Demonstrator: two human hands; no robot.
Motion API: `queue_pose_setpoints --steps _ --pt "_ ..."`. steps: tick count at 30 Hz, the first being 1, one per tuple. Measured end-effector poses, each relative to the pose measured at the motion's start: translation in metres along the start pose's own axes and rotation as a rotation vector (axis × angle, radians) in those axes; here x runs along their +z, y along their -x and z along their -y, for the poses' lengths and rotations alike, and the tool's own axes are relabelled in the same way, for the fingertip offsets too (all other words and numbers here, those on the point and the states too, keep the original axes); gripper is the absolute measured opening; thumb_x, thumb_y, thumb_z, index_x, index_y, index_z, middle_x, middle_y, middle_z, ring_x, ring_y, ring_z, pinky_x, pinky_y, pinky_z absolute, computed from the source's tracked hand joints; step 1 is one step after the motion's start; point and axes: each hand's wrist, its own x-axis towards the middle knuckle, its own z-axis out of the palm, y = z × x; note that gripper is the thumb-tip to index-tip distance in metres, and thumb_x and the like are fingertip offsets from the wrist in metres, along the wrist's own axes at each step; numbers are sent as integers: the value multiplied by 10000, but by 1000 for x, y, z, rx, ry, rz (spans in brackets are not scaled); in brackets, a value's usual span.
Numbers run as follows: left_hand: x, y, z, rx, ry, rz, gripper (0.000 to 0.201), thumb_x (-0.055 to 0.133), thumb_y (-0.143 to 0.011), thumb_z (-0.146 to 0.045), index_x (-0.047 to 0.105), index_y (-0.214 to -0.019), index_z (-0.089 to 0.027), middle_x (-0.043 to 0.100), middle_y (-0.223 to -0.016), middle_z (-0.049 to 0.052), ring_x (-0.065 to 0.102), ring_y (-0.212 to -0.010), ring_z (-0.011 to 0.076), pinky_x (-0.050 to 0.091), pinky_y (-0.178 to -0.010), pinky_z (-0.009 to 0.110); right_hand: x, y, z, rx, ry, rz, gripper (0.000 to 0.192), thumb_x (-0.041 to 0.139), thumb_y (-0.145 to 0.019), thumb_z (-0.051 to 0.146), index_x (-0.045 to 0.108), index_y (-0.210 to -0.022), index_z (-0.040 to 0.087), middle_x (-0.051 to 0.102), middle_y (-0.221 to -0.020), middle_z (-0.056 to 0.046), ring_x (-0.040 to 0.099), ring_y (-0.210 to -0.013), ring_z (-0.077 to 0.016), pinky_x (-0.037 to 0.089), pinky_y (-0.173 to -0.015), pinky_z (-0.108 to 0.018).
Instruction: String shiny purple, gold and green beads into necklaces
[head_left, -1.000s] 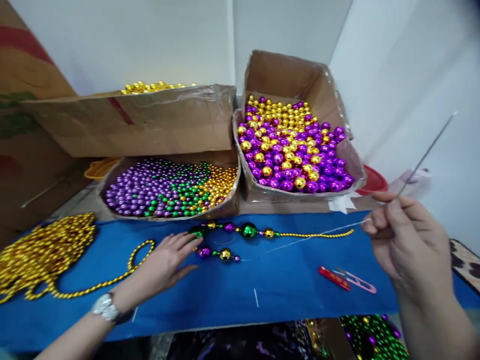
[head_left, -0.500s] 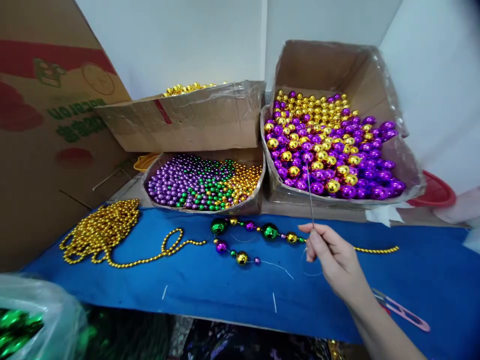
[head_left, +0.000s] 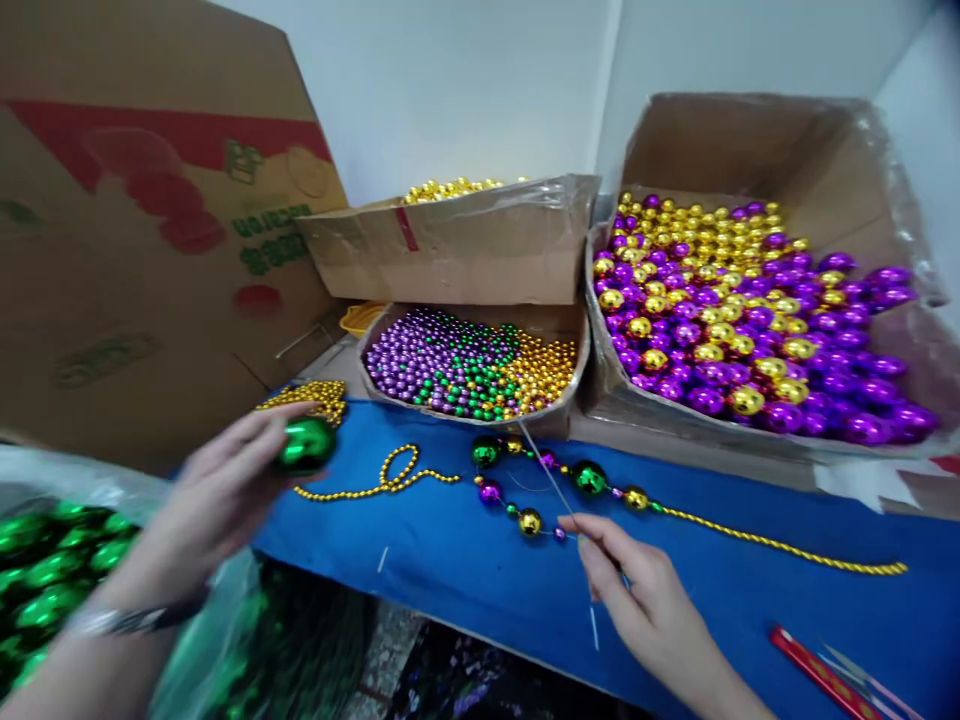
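Green ball is held in the left hand, fingers curled onto it, thumb too blurred to tell, by the left end of the blue cloth; likely light, hard and slippery, best gripped round its widest part; needle is pinched between thumb and forefinger of the right hand; probably stiff, best held low.

Left fingers hold a green ball, right fingers a needle.

On the cloth, the beaded strand lies before the boxes, right of the chain.
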Motion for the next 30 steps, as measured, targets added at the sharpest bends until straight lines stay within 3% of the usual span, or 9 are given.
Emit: queue_pose_setpoints --steps 2,4,8,15,26,30 --pt "22 0 10 -143 186 272 368 641 -793 -364 614 -1110 -181 640 -1061 72 589 -883 220 584 -649 330 11 1 3 -101 52 6 241 420 -954 274 567 -1142 241 651 -797 -1 625 -670 -122 483 -650 -207" --pt "54 1 23 -242 363 450 345 585 -834 -361 595 -1124 -174 626 -1092 102 608 -916 242 580 -679 354 16 3 3 -194 97 -18 240 431 -945 229 572 -1139 241 675 -960 -29 649 -832 -141 489 -758 -219" --pt "103 8 45 -403 566 592 285 530 -876 -322 579 -1107 -162 621 -1108 124 634 -942 261 570 -706 339 12 9 -4 -248 181 -81 263 427 -937 175 565 -1156 220 687 -1011 -45 658 -888 -153 501 -778 -227" --pt "121 16 64 -473 681 554 188 559 -866 -244 581 -1034 -163 634 -1071 96 620 -1006 276 541 -820 361 9 21 -8 -188 214 -95 254 426 -937 166 565 -1143 221 697 -969 -29 665 -858 -139 516 -746 -211" --pt "131 28 67 -310 600 463 258 602 -832 -218 560 -1087 -218 577 -1071 53 571 -990 210 506 -873 440 20 20 -8 -207 271 -104 267 411 -929 152 548 -1148 219 693 -950 -36 663 -801 -152 511 -704 -247" --pt "135 37 74 -156 436 428 455 692 -756 -195 519 -1172 -255 553 -1138 47 563 -979 187 508 -853 354 25 18 -5 -140 272 -96 262 384 -932 159 569 -1113 204 693 -854 -37 657 -702 -159 504 -636 -253"
